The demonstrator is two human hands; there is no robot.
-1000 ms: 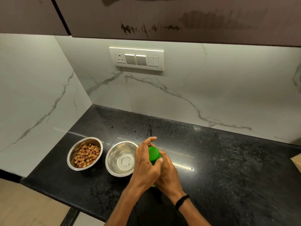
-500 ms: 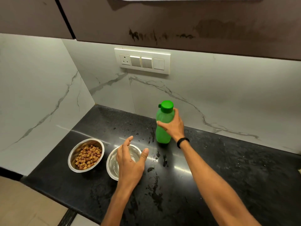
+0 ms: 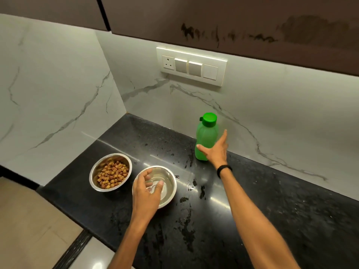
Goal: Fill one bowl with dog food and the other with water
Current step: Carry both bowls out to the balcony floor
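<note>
Two steel bowls stand on the black counter (image 3: 272, 220). The left bowl (image 3: 97, 172) holds brown dog food (image 3: 112, 175). The right bowl (image 3: 169, 183) holds clear water. My left hand (image 3: 146, 195) hovers over the water bowl's near rim with fingers loosely curled and nothing in it. A capped green bottle (image 3: 206, 135) stands upright by the back wall. My right hand (image 3: 215, 150) is spread open against the bottle's lower right side, fingers apart, not clasping it.
Water drops and wet patches (image 3: 191, 186) lie on the counter around the bowls. A switch plate (image 3: 191, 66) is on the marble wall, under dark cabinets. The counter's left edge (image 3: 64, 204) drops to a tiled floor.
My right hand carried the bottle from the front to the back wall, set it upright and loosened its grip. My left hand moved over the water bowl.
</note>
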